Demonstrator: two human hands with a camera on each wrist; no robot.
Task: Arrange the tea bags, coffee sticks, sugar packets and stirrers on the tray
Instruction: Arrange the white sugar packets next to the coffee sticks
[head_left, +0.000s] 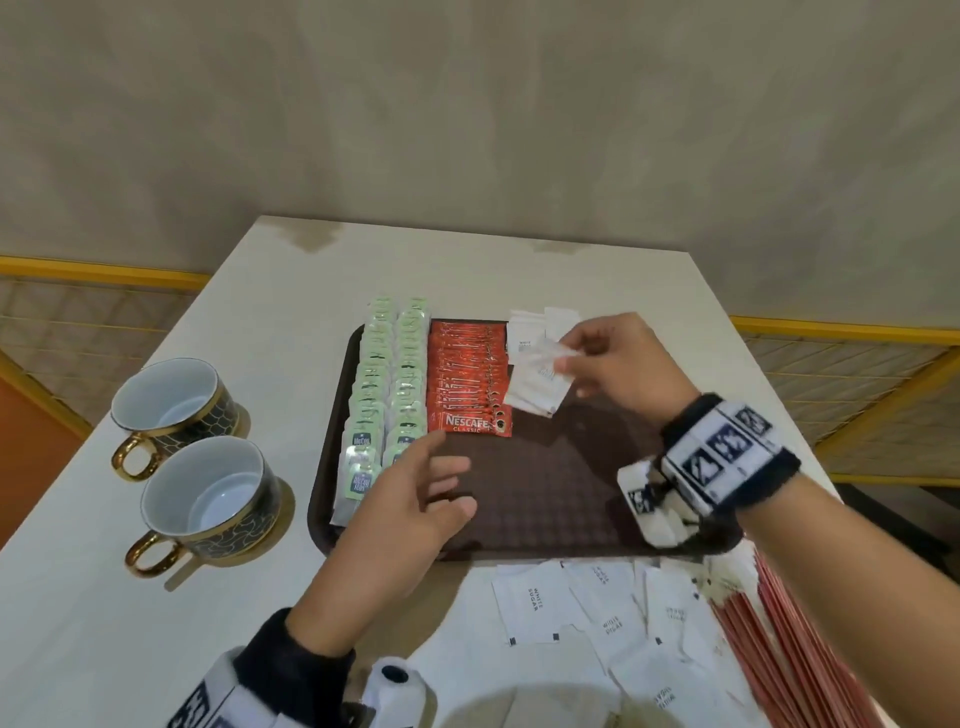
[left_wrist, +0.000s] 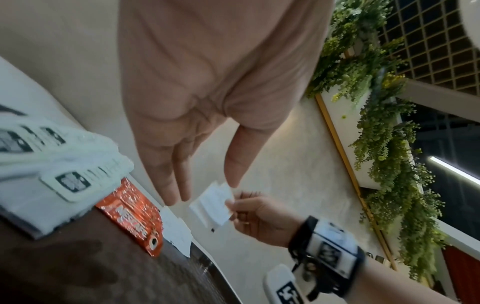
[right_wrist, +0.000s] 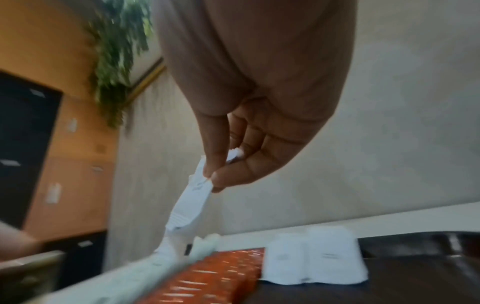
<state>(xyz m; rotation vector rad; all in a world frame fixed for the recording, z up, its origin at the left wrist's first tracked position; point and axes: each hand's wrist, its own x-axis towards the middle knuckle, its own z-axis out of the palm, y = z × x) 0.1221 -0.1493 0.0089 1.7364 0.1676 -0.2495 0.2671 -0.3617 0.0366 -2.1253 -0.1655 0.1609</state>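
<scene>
A dark brown tray lies on the white table. Two rows of pale green tea bags fill its left side, and a row of red coffee sticks lies beside them. A few white sugar packets rest at the tray's far edge. My right hand pinches a small stack of white sugar packets above the tray, right of the coffee sticks; the pinch shows in the right wrist view. My left hand hovers open over the tray's near left, fingers straight and empty.
Loose sugar packets lie on the table in front of the tray, with red stirrers at the near right. Two dark gold-trimmed cups stand left of the tray. A beige wall rises behind the table.
</scene>
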